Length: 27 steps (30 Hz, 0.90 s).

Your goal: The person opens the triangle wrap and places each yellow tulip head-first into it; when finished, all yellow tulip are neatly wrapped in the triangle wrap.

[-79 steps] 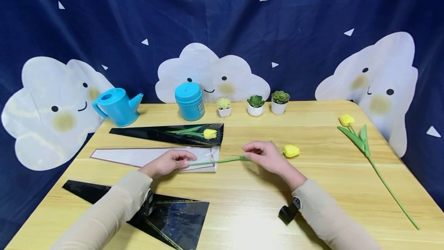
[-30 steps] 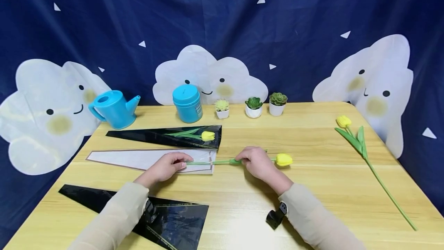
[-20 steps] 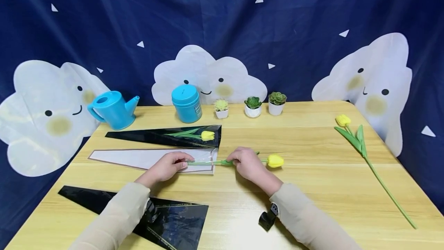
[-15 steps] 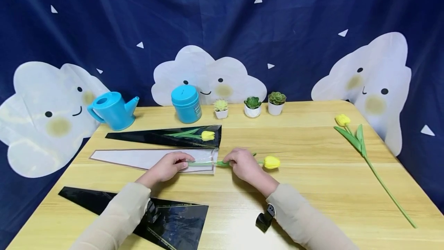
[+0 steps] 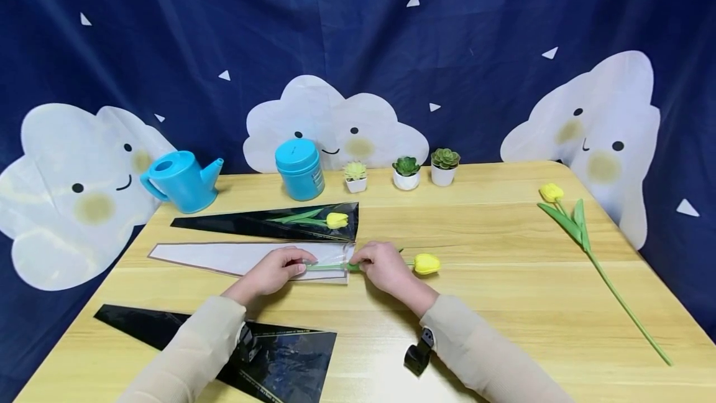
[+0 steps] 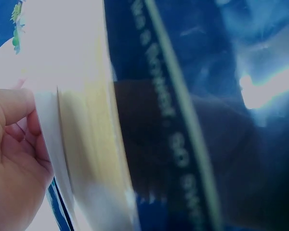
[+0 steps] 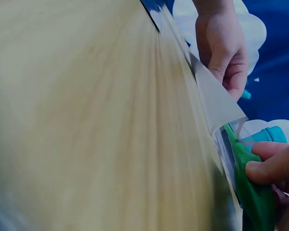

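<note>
My right hand (image 5: pixel 387 267) pinches a yellow tulip (image 5: pixel 427 264) by its green leaves and stem. The stem lies inside the clear front of a white flower sleeve (image 5: pixel 212 255), while the bloom stays outside to the right. Thumb and fingers of my left hand (image 5: pixel 273 272) grip the sleeve near its wide end. In the right wrist view the green leaf (image 7: pixel 253 195) stands at the sleeve's mouth, under my right thumb. The left wrist view shows my left hand (image 6: pixel 17 144) at the sleeve's edge; the stem's lower end is hidden there.
Behind the white sleeve lies a black sleeve (image 5: pixel 224 222) holding another tulip. A second black sleeve (image 5: pixel 293 359) lies in front, partly under my left arm. One loose tulip (image 5: pixel 612 285) is at the right. A blue watering can (image 5: pixel 184 182), blue canister (image 5: pixel 302 170) and potted succulents (image 5: pixel 406 173) line the back.
My right hand has moved left with the tulip, sliding the stem further into the white sleeve. The leaves have reached the sleeve's mouth. My left hand has stayed nearly in place.
</note>
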### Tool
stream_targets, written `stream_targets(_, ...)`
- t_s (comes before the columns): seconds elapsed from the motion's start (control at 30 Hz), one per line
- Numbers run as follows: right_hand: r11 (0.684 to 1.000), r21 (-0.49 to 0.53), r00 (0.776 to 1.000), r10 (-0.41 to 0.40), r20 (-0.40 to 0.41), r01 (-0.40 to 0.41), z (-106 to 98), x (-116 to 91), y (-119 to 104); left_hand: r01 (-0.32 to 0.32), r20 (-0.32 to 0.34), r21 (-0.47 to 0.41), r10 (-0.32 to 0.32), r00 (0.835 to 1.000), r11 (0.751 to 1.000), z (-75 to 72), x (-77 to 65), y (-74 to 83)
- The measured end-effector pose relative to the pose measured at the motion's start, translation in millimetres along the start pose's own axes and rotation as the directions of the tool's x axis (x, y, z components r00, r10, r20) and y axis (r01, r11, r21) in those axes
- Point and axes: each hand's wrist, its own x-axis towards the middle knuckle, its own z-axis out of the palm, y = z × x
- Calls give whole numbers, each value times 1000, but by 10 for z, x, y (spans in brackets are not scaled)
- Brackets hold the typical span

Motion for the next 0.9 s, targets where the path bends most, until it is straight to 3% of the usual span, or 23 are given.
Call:
stream_targets(0.23, 999, -26, 991, 23, 128, -20, -85, -24, 54, 11, 12, -17, -11, 1000, 1000, 31, -7, -30)
stream_targets(0.37, 991, -107, 978, -53, 201, 76, -239, -41, 121, -2, 12, -30, 2, 1000, 1000, 31, -6, -58)
stream_targets(0.53, 971, -163, 941, -115, 317, 174, -418, -73, 247, 0, 28, -42, 1, 1000, 999, 21, 1, -69)
stream_targets(0.7, 971, -148, 898, -106, 427, 185, -508, -99, 353, 26, 28, -41, -25, 999, 999, 25, 9, -66)
stream_targets(0.9, 975, -114, 876, -117, 467, 191, -542, -118, 408, 31, 23, -45, -30, 999, 999, 28, 8, -62)
